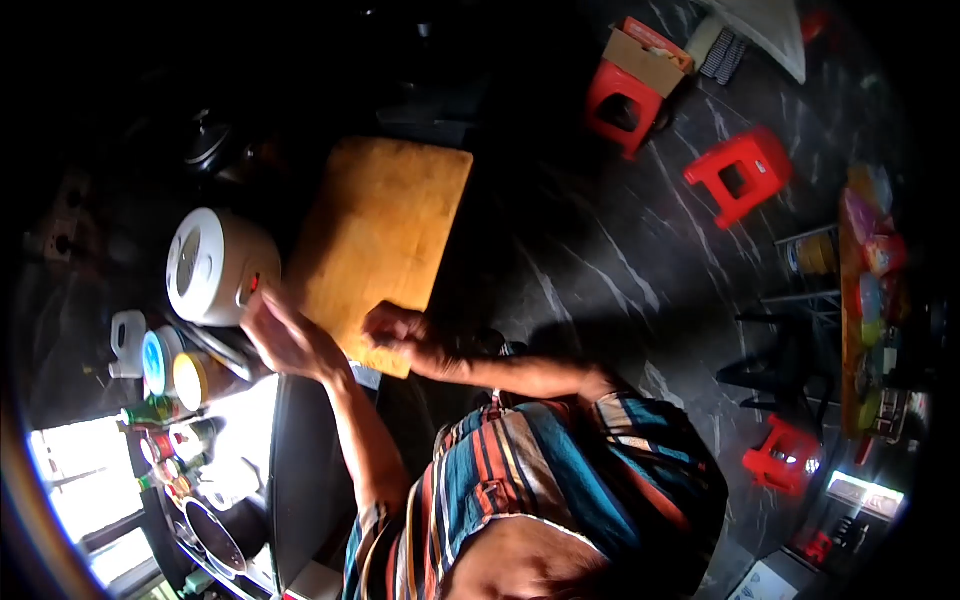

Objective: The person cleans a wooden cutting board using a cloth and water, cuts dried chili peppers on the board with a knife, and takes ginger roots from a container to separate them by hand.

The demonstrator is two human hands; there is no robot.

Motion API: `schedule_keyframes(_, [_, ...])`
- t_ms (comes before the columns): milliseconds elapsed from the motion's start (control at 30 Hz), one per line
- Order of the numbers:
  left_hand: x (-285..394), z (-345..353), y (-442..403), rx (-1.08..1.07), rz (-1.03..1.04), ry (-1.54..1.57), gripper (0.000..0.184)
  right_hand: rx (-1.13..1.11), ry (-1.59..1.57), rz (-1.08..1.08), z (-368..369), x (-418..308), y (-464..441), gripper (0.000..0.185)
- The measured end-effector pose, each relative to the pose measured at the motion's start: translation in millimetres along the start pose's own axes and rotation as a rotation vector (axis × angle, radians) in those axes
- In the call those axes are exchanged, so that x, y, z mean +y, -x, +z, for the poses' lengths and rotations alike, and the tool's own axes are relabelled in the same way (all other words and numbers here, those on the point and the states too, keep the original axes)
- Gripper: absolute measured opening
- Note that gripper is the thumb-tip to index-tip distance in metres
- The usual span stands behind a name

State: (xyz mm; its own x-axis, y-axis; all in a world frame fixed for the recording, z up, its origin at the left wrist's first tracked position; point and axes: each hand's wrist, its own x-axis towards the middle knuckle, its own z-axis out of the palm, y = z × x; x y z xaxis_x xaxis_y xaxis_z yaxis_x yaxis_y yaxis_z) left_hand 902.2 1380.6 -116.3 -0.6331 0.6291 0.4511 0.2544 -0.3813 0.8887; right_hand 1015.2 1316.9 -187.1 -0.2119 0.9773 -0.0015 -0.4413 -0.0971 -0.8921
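Rice cooker (225,262) stands beside the outstretched left hand (290,335), curled right hand (408,338) apart, grip unclear.

Harsh daylight glares through the window (88,482) at the near left, while the far left of the room sinks into a black I can't see through. The dark floor (590,275), streaked with pale veins, spreads off to the right, where red stools (755,165) stand about, the farthest with a cardboard box (650,65) close against it. Over on the right, a black chair (768,372) stands near a long, crowded wooden surface (850,345).
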Motion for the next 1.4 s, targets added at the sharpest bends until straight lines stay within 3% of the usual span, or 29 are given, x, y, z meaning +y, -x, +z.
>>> schedule_keyframes(33, [20,7,-13,0.151,-0.055,0.054,0.025,-0.071,0.186,-0.079,29,-16,20,0.017])
schedule_keyframes(67, [39,1,-20,0.185,-0.157,0.252,0.016,-0.007,0.159,-0.105,54,-12,40,0.02])
schedule_keyframes(133, [67,-16,-24,0.344,-0.214,0.577,0.019,0.039,0.295,-0.178,75,-29,58,0.02])
schedule_keyframes(267, [69,-72,-11,0.368,-0.432,0.698,0.017,-0.05,0.478,-0.427,99,-42,115,0.014])
schedule_keyframes(333, [72,-91,-3,0.464,-0.413,0.642,0.015,-0.056,0.572,-0.456,102,-31,146,0.013])
schedule_keyframes(367, [67,-98,1,0.462,-0.446,0.636,0.014,-0.037,0.557,-0.575,104,-25,157,0.01])
schedule_keyframes(467, [65,-115,18,0.44,-0.489,0.63,0.013,-0.172,0.652,-0.41,96,-21,199,0.012])
schedule_keyframes(567, [59,-119,38,0.45,-0.583,0.728,0.013,-0.052,0.686,-0.714,97,-33,211,0.027])
schedule_keyframes(667, [65,-133,59,0.418,-0.595,0.787,0.012,-0.099,0.703,-0.646,106,-52,233,0.037])
schedule_keyframes(700, [67,-140,67,0.406,-0.592,0.798,0.012,-0.058,0.718,-0.782,106,-53,240,0.037])
schedule_keyframes(733, [70,-146,78,0.394,-0.592,0.808,0.012,-0.061,0.712,-0.785,103,-54,254,0.037])
schedule_keyframes(833, [87,-164,118,0.353,-0.58,0.827,0.012,-0.136,0.59,-0.521,93,-58,307,0.023])
schedule_keyframes(967, [121,-178,182,0.32,-0.598,0.783,0.011,-0.195,0.679,-0.519,50,-47,384,0.017])
schedule_keyframes(1000, [145,-176,205,0.337,-0.466,0.787,0.012,-0.218,0.709,-0.51,38,-42,403,0.017])
schedule_keyframes(1033, [175,-172,225,0.401,-0.534,0.733,0.011,-0.156,0.732,-0.524,32,-46,419,0.016])
schedule_keyframes(1100, [186,-172,259,0.336,-0.579,0.782,0.01,-0.096,0.711,-0.555,24,-62,443,0.026])
schedule_keyframes(1167, [197,-171,296,0.351,-0.708,0.851,0.008,-0.002,0.575,-0.412,32,-67,464,0.04])
schedule_keyframes(1200, [197,-176,310,0.272,-0.794,0.772,0.014,0.011,0.671,-0.526,25,-55,468,0.043])
schedule_keyframes(1267, [196,-186,325,0.389,-1.016,0.884,0.01,0.021,0.517,-0.347,34,-53,493,0.049])
schedule_keyframes(1300, [197,-196,332,0.434,-1.008,0.901,0.009,-0.007,0.54,-0.319,34,-46,504,0.052])
schedule_keyframes(1400, [190,-242,342,0.564,-1.031,0.906,0.007,-0.093,0.61,-0.264,46,-25,529,0.038])
